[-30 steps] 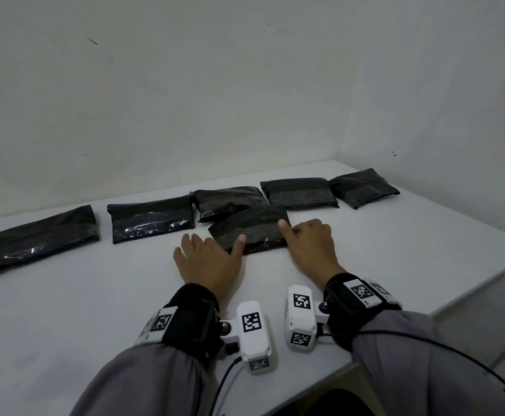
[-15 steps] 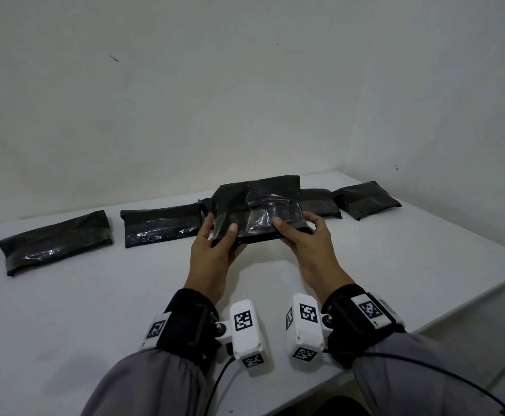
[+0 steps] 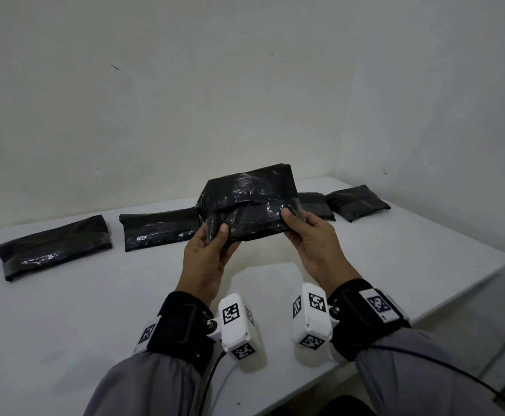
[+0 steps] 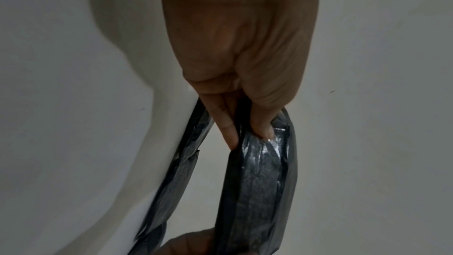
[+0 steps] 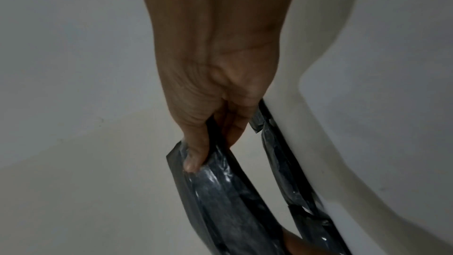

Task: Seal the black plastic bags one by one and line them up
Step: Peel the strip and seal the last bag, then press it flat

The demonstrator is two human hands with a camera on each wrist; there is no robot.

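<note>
The left hand [image 3: 207,259] grips the near left corner of a black plastic bag [image 3: 246,202], thumb on its top face and fingers curled beneath — the left wrist view shows the thumb [image 4: 261,123] pressing into the glossy film while a finger runs along the underside. The bag is held in the air above the white bench [image 3: 65,310], tilted with its far edge higher, and a folded flap crosses its upper face. The right hand [image 3: 315,244] holds the near right corner the same way, thumb on top and fingers under; from the right wrist view its thumb [image 5: 193,154] dents the plastic at the bag's end.

On the bench behind, from left to right, lie a far-left bag [image 3: 53,246], a second bag [image 3: 158,231] just beside it with a small gap between, then — partly hidden by the lifted one — a third bag [image 3: 317,204], and a far-right bag [image 3: 358,202] set at an angle near the corner.
</note>
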